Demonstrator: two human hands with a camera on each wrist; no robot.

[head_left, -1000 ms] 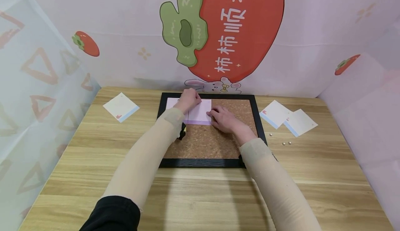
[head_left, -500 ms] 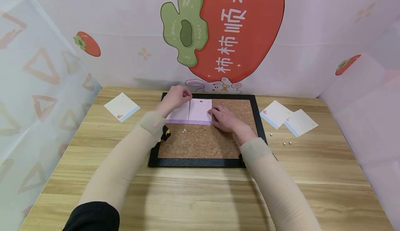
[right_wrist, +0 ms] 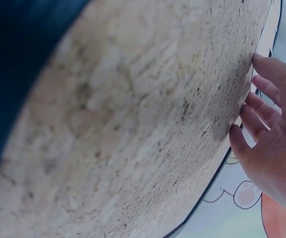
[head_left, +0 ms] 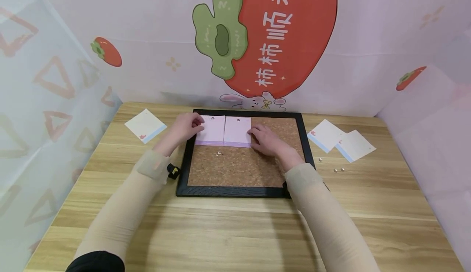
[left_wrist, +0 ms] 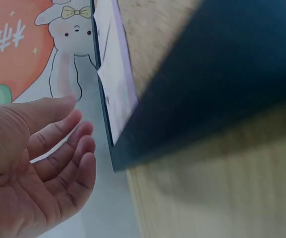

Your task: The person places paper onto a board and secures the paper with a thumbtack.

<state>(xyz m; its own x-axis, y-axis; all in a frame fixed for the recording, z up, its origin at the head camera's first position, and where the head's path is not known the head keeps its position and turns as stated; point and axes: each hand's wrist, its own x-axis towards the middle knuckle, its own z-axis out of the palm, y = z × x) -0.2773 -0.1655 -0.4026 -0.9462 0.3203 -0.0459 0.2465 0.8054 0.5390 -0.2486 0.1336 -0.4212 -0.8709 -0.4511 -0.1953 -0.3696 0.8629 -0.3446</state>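
Two pale pink note cards with purple lower strips lie side by side along the top left of a black-framed corkboard (head_left: pixel 235 169). The left card (head_left: pixel 211 131) and the right card (head_left: pixel 236 132) each have a small round pin near the top edge. My left hand (head_left: pixel 185 127) is at the board's upper left corner, its fingertips by the left card's edge. In the left wrist view that hand (left_wrist: pixel 48 158) has loosely bent fingers and holds nothing. My right hand (head_left: pixel 267 142) rests on the cork, fingertips at the right card's right edge; in the right wrist view its fingers (right_wrist: pixel 252 116) spread against the board.
A white card with a blue strip (head_left: pixel 145 125) lies left of the board. Two similar overlapping cards, one uppermost (head_left: pixel 356 145), lie to its right, near several small pearly pins (head_left: pixel 335 170). Tiny clear bits (head_left: pixel 219 153) sit on the cork. A printed cloth backdrop rises behind.
My left hand has moved left, off the seam between the cards to the board's left corner, uncovering the left card and both pins. My right hand has stayed in place.
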